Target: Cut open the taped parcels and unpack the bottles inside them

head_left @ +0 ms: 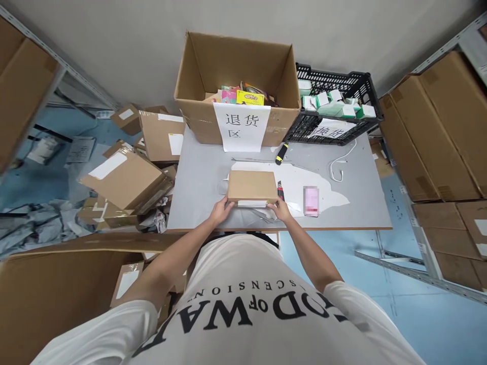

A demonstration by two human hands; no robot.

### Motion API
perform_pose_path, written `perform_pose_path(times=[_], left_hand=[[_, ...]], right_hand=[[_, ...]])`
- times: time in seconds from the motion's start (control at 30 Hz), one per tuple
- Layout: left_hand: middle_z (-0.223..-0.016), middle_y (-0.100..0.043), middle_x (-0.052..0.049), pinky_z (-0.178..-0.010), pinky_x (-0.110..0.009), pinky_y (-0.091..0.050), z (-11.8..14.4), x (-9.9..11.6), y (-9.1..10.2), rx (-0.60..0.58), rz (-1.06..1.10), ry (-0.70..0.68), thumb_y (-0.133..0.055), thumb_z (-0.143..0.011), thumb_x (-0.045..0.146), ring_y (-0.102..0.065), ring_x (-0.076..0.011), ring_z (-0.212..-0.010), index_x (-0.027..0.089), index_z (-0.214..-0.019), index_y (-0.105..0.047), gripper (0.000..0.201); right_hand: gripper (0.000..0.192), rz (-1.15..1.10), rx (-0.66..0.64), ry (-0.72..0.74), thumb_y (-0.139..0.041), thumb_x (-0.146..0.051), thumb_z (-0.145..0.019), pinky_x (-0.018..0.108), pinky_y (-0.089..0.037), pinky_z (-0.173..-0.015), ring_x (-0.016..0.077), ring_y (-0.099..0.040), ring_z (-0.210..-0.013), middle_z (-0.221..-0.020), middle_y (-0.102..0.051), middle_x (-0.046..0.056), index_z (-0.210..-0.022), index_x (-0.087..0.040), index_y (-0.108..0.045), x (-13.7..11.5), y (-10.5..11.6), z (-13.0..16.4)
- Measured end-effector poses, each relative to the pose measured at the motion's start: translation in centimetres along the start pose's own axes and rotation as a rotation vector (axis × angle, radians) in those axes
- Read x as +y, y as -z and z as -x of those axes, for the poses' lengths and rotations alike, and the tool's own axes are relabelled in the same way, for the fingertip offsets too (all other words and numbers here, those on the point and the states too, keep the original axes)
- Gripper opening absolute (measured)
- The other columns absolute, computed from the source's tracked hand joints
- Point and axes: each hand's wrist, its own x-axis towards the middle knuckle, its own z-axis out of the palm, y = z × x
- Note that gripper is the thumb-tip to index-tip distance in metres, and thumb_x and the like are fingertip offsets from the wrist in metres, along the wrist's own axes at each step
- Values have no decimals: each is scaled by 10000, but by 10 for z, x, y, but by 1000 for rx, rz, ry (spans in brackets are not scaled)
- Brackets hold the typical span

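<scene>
A small flat brown cardboard box [252, 185] lies on the grey table [205, 177] right in front of me, with a white label on its near side. My left hand [221, 210] grips its near left corner. Its near right corner is held by my right hand [280, 208]. The box rests on torn white packaging [304, 185]. A box cutter [280, 192] lies just right of the box.
A large open carton [198, 76] with a white paper sign and mixed goods stands at the table's back; a black crate [361, 91] of small boxes beside it. A pink item [311, 201], a yellow-black tool [281, 153] and a white cable [338, 170] lie on the table. Cartons are piled left and on shelves right.
</scene>
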Motion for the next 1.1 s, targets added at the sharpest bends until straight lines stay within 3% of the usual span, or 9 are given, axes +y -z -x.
perform_pose_path(times=[0.13, 0.33, 0.5, 0.73, 0.97, 1.1], left_hand=[[-1079, -703, -59, -846, -297, -479, 1, 22, 20, 66, -44, -15, -452, -880, 436, -650, -216, -967, 164, -1224, -592, 460], [-1101, -702, -57, -866, -295, -479, -6, 39, 34, 141, -63, 46, -488, -859, 512, -641, -242, -1029, 172, -1174, -654, 492], [-1085, -705, -68, -912, -334, -469, -11, 25, 29, 102, -6, 131, -517, -825, 563, -633, -267, -1053, 163, -1130, -680, 529], [-1310, -569, -80, -1070, -384, -362, -14, 0, 20, -36, 298, 65, -635, -701, 624, -534, -281, -1205, 139, -1284, -559, 762], [-1356, -526, -117, -1107, -430, -305, -12, -9, 15, -11, 413, 108, -651, -680, 628, -459, -298, -1277, 112, -1332, -498, 845], [-1320, -560, -130, -1078, -447, -348, -12, -11, 12, -3, 437, 112, -660, -701, 583, -482, -307, -1252, 101, -1321, -509, 801]], right_hand=[[459, 3, -16, 34, -610, -414, -787, 344, -496, -905, 224, -638, -1038, -1132, -680, 59, -1191, -197, -594, -24, 13, 2], [432, 429, 21, -55, -504, -559, -841, 268, -454, -663, 212, -659, -788, -823, -728, 55, -947, -196, -712, -61, 30, -2], [472, 565, -35, -95, -466, -588, -855, 252, -388, -589, 196, -629, -716, -749, -704, 66, -823, -193, -722, -62, 29, -10], [460, 504, 12, -188, -497, -582, -841, 265, -427, -664, 218, -651, -817, -865, -722, 84, -967, -206, -729, -52, 20, -14], [484, 385, 63, -246, -563, -615, -772, 277, -467, -723, 225, -657, -871, -917, -732, 71, -976, -211, -732, -49, 18, -14], [526, 364, 72, -264, -558, -645, -751, 287, -478, -742, 233, -658, -891, -933, -730, 85, -962, -196, -733, -46, 17, -15]])
